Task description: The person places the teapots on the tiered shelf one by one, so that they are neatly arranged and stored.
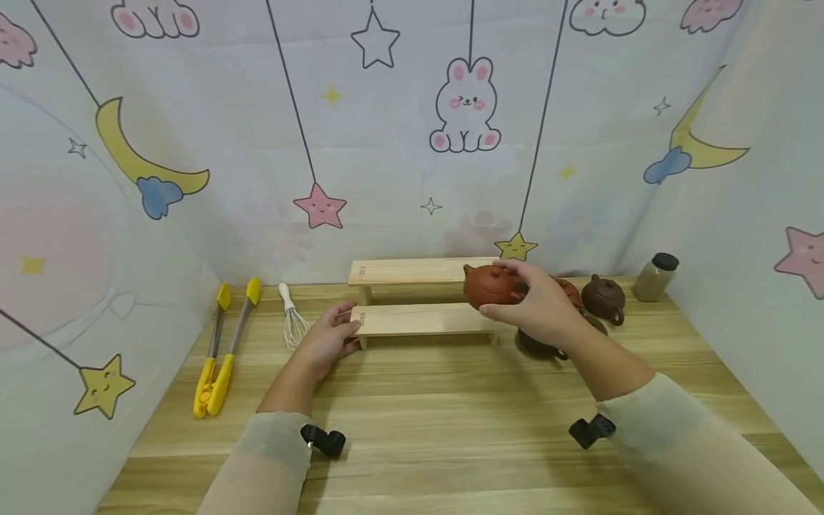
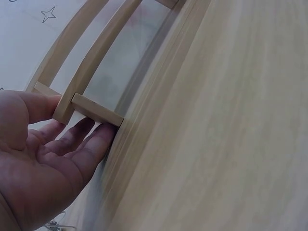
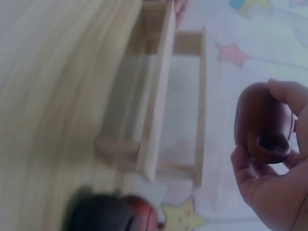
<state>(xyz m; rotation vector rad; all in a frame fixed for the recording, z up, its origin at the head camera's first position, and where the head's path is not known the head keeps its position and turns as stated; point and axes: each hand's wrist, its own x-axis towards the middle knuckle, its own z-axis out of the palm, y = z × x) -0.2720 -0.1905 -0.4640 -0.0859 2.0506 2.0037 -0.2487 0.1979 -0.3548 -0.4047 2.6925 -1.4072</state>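
A two-tier wooden rack (image 1: 418, 320) stands on the table against the patterned cloth. At its left end my left hand (image 1: 325, 342) grips the lower board, the thumb over the edge and the other fingers beside the leg (image 2: 97, 109). My right hand (image 1: 543, 304) holds a reddish-brown clay teapot (image 1: 486, 287) by its body and lid area, with the spout pointing left. In the head view the teapot overlaps the right part of both boards. From the right wrist view, the teapot (image 3: 260, 118) appears in the fingers, apart from the rack.
Right of the rack, several more teapots sit close together, among them a dark brown one (image 1: 604, 299), a red one (image 1: 569, 292) and a dark one (image 1: 539, 346). A black-lidded jar (image 1: 654, 279) stands beyond. Yellow-tipped tongs (image 1: 222, 375) and a whisk (image 1: 293, 322) lie left.
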